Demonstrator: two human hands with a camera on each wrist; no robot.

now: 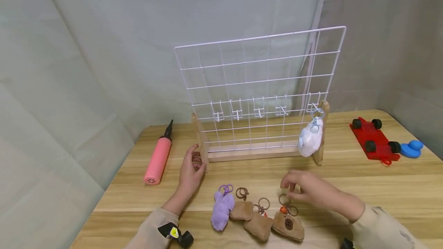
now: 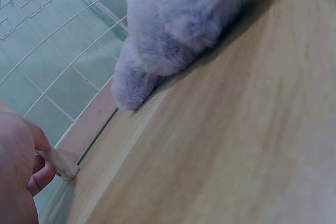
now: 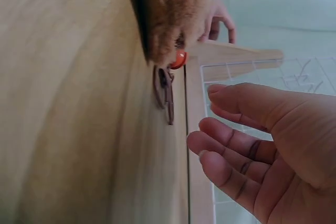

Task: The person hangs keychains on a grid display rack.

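My left hand (image 1: 191, 170) pinches the foot of the left wooden leg (image 1: 200, 137) of a white wire grid rack (image 1: 256, 82), thumb in front and fingers behind. Over the brown plush keychain (image 1: 288, 226) at the right end of the front row hovers my right hand (image 1: 308, 187), fingers loosely bent and nothing between them. That keychain carries brown rings and an orange bell (image 3: 179, 59). To its left lie two more brown plush keychains (image 1: 258, 226) (image 1: 242, 210) and a purple one (image 1: 222, 210). A white plush keychain (image 1: 310, 139) hangs from the rack's rightmost hook (image 1: 313, 107).
Several white hooks (image 1: 258, 112) line the grid's middle. A pink hand pump (image 1: 159, 160) lies left of the rack. On the right are a red toy car chassis (image 1: 375, 139) with black wheels and a blue rubber-duck-shaped toy (image 1: 412, 149). Cloth curtains (image 1: 104, 49) surround the wooden table (image 1: 346, 180).
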